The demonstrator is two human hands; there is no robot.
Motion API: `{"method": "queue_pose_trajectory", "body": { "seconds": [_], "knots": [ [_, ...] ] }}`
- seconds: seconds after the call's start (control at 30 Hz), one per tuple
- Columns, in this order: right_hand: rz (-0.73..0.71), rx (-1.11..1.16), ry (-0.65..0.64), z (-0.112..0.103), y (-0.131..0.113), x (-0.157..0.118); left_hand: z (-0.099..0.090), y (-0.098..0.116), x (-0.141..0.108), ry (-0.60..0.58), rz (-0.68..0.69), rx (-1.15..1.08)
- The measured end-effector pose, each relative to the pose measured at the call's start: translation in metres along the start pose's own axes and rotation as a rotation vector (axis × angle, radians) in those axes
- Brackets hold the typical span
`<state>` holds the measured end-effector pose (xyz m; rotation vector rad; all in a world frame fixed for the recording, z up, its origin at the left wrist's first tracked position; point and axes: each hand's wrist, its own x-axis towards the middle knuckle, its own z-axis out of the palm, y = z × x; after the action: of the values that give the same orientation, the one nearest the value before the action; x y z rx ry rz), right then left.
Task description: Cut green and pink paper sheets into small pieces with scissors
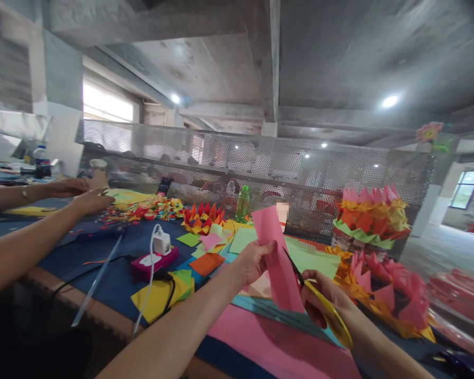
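A strip of pink paper [278,268] stands upright in front of me, pinched near its upper left edge by my left hand [256,261]. My right hand [324,295] is closed around yellow-handled scissors [332,316]. Their dark blades lie at the strip's right edge, partly hidden by the paper. Below both hands, a large pink sheet [284,342] and blue-green sheets [260,304] lie on the table. Pale green paper [312,255] spreads out behind the strip.
A co-worker's hands [89,195] are at the left. A magenta power strip [156,263] with a white charger [161,242] sits nearer. Folded paper flowers [387,289] and a stacked paper tower [371,216] stand right. A green bottle [243,204] stands by the mesh screen [205,152].
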<state>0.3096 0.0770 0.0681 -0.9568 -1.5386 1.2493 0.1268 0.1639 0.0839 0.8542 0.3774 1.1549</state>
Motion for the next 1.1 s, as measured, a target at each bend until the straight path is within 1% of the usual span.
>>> {"method": "queue_pose_trajectory", "body": {
  "seconds": [0.07, 0.1, 0.17, 0.23, 0.33, 0.4, 0.53, 0.6, 0.7, 0.73, 0.8, 0.87, 0.9, 1.03, 1.1],
  "knots": [
    [-0.022, -0.001, 0.018, -0.001, 0.006, 0.002, 0.0, 0.001, 0.001, 0.014, 0.014, -0.008],
    [-0.004, -0.018, 0.029, -0.002, 0.008, 0.003, 0.0, 0.001, 0.001, 0.021, 0.025, -0.01],
    [0.088, -0.075, 0.05, -0.005, 0.013, 0.003, 0.0, 0.001, 0.001, 0.023, 0.038, -0.01],
    [0.217, -0.113, 0.039, -0.008, 0.016, 0.003, -0.001, 0.0, 0.002, 0.013, 0.036, -0.006],
    [0.353, -0.025, -0.039, -0.01, 0.018, 0.002, -0.001, -0.001, 0.001, 0.009, 0.024, 0.0],
    [0.396, 0.088, -0.078, -0.01, 0.019, 0.003, -0.001, -0.001, 0.001, 0.018, 0.021, 0.004],
    [0.377, 0.245, -0.086, -0.004, 0.014, 0.0, -0.001, -0.001, 0.001, 0.038, 0.017, 0.002],
    [0.387, 0.302, -0.135, 0.001, 0.007, -0.004, -0.001, 0.0, 0.0, 0.045, 0.015, -0.006],
    [0.39, 0.385, -0.251, 0.008, -0.004, -0.013, 0.0, 0.001, 0.0, 0.047, 0.012, -0.019],
    [0.395, 0.409, -0.271, 0.009, -0.007, -0.016, 0.0, 0.001, 0.0, 0.046, 0.011, -0.024],
    [0.434, 0.449, -0.254, 0.011, -0.011, -0.018, 0.001, 0.001, 0.0, 0.047, 0.009, -0.032],
    [0.492, 0.455, -0.25, 0.013, -0.014, -0.019, 0.001, 0.002, -0.001, 0.044, 0.004, -0.037],
    [0.509, 0.441, -0.271, 0.014, -0.015, -0.018, 0.001, 0.002, -0.001, 0.044, 0.003, -0.038],
    [0.5, 0.402, -0.407, 0.016, -0.019, -0.017, 0.002, 0.003, 0.0, 0.062, 0.013, -0.045],
    [0.472, 0.411, -0.398, 0.017, -0.02, -0.018, 0.001, 0.004, 0.001, 0.084, 0.024, -0.048]
  ]
}}
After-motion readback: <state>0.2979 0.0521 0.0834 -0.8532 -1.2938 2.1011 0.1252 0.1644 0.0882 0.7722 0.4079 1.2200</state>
